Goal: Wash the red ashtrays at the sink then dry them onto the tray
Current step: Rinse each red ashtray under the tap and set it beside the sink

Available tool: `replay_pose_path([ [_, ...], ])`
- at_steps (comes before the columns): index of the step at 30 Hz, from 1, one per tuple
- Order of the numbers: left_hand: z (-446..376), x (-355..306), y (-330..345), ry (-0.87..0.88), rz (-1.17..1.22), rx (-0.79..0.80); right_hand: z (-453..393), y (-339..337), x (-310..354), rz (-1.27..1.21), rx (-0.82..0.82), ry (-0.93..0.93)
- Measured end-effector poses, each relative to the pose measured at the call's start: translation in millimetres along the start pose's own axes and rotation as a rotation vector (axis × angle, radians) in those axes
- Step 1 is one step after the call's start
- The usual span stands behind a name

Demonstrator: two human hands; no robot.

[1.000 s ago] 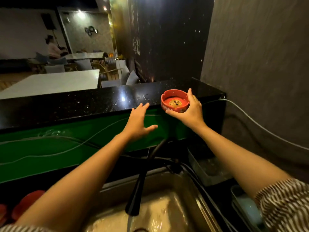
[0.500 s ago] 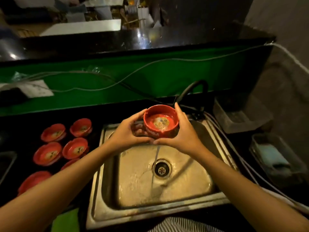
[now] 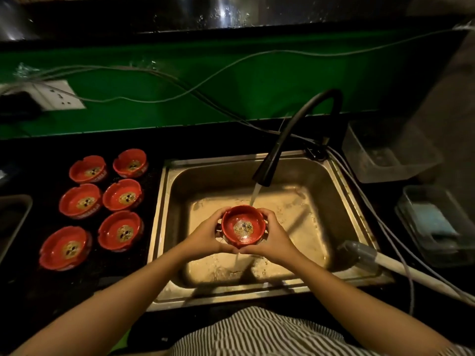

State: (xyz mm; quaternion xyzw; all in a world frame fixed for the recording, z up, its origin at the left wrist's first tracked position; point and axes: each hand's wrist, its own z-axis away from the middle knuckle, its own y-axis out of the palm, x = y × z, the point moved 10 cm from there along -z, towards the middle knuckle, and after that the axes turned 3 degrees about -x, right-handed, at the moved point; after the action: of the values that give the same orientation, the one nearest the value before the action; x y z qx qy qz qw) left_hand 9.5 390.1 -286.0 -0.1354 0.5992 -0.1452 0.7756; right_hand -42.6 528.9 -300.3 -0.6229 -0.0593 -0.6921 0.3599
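Both hands are over the sink [image 3: 164, 227] and they have one red ashtray [image 3: 243, 226] cupped between them. The left hand [image 3: 205, 237] curls its fingers round the ashtray's left side, the right hand [image 3: 273, 237] wraps the right side, and the two meet underneath at the near edge. The ashtray sits open side up, tipped a little toward the person, its gold pattern showing at the bottom.

Water is running: a thin stream [image 3: 254, 195] drops from the black faucet [image 3: 295, 134] and lands right at the far rim of the ashtray. More water falls from below the hands down to the sink floor, which is wet and speckled.

Over on the dark counter [image 3: 154, 147] to the left of the sink, six more red ashtrays [image 3: 122, 195] lie in two rough columns, all open side up, close together but not stacked.

At the far left edge, a metal tray [image 3: 12, 217] is partly in view. To the right of the sink stand a clear plastic tub [image 3: 385, 150] and, nearer, a clear box [image 3: 437, 224] with something blue inside. A white hose [image 3: 401, 265] lies across the sink's right rim. Grey cables [image 3: 231, 65] trail along the green wall [image 3: 257, 86] behind, and a white wall socket [image 3: 55, 95] sits at the left.
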Motion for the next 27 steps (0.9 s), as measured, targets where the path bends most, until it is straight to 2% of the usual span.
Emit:
replay_pose_path([
  [9, -50.7, 13.9, 30.7, 0.007, 0.113, -0.130, -25.2, -32.3, -25.6, 0.102, -0.107, 0.023],
  [16, -68.0, -4.8, 15.3, 0.082, -0.041, -0.138, -36.8, -36.4, -19.4, 0.034, -0.173, -0.007],
  [21, -64.6, -14.2, -11.7, 0.083, -0.171, -0.070, -44.3, -13.4, -17.0, -0.060, -0.097, 0.038],
  [27, -54.4, 8.6, -27.4, -0.112, -0.203, 0.079, -43.3, 13.6, -24.4, -0.091, 0.054, 0.135],
])
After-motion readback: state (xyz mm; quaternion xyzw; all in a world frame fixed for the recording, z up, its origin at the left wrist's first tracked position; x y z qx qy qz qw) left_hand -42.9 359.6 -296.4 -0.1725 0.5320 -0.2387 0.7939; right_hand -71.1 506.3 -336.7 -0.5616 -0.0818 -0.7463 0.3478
